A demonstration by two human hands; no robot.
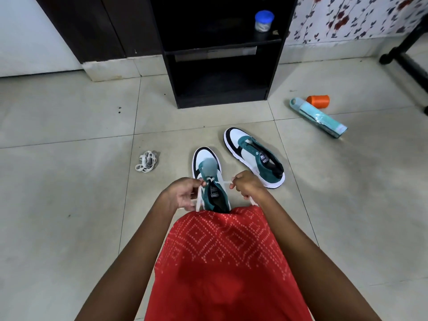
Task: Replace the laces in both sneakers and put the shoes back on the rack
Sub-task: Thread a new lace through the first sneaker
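Note:
Two white, black and teal sneakers lie on the tiled floor. The near sneaker (206, 165) points away from me, its heel hidden by my red garment. A white lace (198, 200) runs through its eyelets. My left hand (185, 194) pinches the left end of that lace, and my right hand (246, 185) pinches the right end, one on each side of the tongue. The second sneaker (251, 156) sits to the right, angled, with no lace in it. A bundled white lace (146, 161) rests on the floor to the left. The black shoe rack (222, 66) stands ahead.
A blue-lidded jar (264, 20) sits on the rack's upper shelf. An orange cup (318, 101) and a teal box (320, 118) lie on the floor at right. A black furniture leg (407, 63) is at far right, a dark door frame at back left.

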